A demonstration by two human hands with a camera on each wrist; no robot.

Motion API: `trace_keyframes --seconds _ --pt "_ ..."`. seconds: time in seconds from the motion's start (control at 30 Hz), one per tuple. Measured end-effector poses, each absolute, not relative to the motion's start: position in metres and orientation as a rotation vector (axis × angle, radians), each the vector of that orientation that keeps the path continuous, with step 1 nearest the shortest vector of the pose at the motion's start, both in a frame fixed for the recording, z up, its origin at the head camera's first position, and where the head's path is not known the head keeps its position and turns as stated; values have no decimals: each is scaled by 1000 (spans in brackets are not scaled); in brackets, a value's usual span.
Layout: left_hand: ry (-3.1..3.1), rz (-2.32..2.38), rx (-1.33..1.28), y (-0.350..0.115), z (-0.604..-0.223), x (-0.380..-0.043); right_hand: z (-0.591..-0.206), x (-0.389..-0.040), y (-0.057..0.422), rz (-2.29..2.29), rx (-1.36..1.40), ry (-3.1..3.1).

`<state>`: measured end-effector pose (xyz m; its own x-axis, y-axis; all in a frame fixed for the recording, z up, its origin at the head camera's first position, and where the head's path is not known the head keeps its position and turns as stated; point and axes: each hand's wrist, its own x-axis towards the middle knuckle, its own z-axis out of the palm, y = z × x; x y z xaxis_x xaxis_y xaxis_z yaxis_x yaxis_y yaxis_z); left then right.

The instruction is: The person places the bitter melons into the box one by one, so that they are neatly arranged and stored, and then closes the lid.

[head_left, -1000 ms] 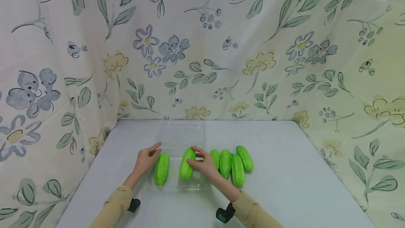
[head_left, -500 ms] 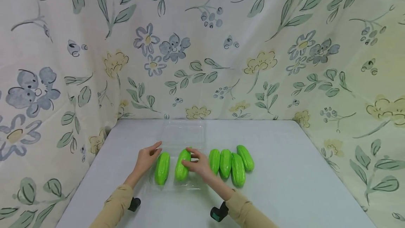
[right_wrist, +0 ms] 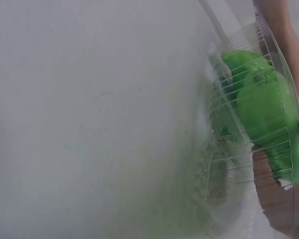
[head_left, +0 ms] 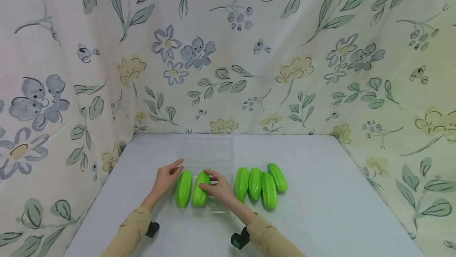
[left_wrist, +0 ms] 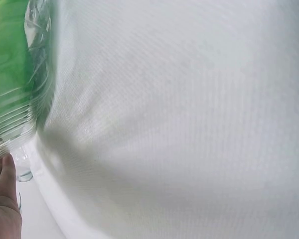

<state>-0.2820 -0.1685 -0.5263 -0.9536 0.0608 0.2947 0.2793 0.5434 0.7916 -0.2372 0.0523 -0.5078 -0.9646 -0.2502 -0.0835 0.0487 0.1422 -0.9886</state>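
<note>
A clear plastic clamshell container [head_left: 221,208] lies on the table with its lid [head_left: 210,150] folded back. At its left side, the straight fingers of my left hand [head_left: 166,178] touch the edge; in the left wrist view the fingertips [left_wrist: 7,167] meet the ribbed wall. Beside them a green cucumber [head_left: 183,189] lies in the container's left part. My right hand [head_left: 218,189] grips a second cucumber [head_left: 200,191] between thumb and fingers, parallel to the first with a small gap. In the right wrist view this gripped cucumber [right_wrist: 264,104] shows through the clear wall.
Several more green cucumbers [head_left: 255,185] lie in a loose group on the white table [head_left: 320,209], right of the container. A floral curtain [head_left: 228,51] hangs behind the table and along both sides. Black wrist cameras [head_left: 239,238] sit below the sleeves.
My right hand has moved left with the cucumber, bringing it closer to the first one. The left hand has kept its place at the container's edge.
</note>
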Motion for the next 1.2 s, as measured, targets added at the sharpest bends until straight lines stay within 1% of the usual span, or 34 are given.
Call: trace_keyframes --seconds 0.57,0.9,1.2 --pt "-2542 -1333 -302 -168 -528 -283 -512 -239 50 -1764 -278 2285" --pt "-2526 -1351 -319 -168 -526 -281 -510 -238 42 -1762 -200 2256" --pt "-2553 -1351 -297 -168 -526 -282 -517 -238 39 -1721 -283 2377"
